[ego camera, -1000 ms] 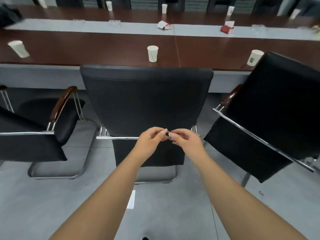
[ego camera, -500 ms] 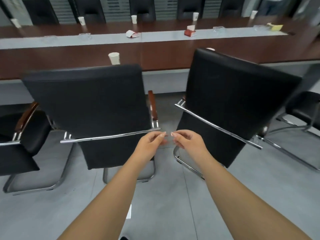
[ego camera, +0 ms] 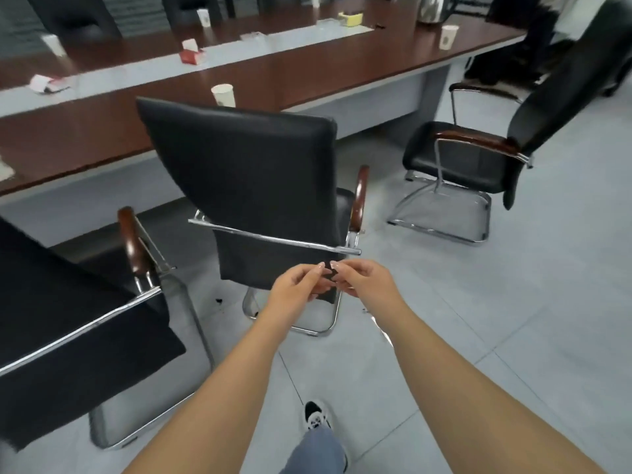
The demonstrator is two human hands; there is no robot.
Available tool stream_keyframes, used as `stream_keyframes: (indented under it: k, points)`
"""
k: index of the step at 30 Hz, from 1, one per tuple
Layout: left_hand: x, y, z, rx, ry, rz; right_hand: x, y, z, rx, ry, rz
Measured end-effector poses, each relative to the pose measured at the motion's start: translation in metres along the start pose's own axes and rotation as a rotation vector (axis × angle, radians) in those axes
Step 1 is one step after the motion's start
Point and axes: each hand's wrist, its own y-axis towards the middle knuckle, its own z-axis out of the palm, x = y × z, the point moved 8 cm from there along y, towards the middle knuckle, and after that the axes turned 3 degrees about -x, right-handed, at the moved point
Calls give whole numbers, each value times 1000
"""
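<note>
Risk of knocking into black chair (ego camera: 246,172)
With left hand (ego camera: 295,289) and right hand (ego camera: 367,282) curled tip to tip, cannot tell if pinching anything, easy to bump chrome rail (ego camera: 273,238) at 12 o'clock

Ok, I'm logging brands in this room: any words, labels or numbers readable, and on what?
None can be read.
Nearest paper cup: faint mark, too blurred.
Far paper cup: dark mark, too blurred.
Red box: too blurred to tell.
Yellow box: too small.
</note>
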Motion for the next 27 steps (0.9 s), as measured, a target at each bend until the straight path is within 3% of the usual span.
stream_keyframes:
  k: [11, 21, 27]
  points:
    - [-24, 155, 138, 144, -15, -71, 19, 141, -145, -176, -81, 92]
    - [-49, 268, 163, -28, 84, -118, 38, 270, -216, -111, -97, 150]
    - [-36, 311, 169, -282, 108, -187, 32, 361, -232, 145, -234, 165]
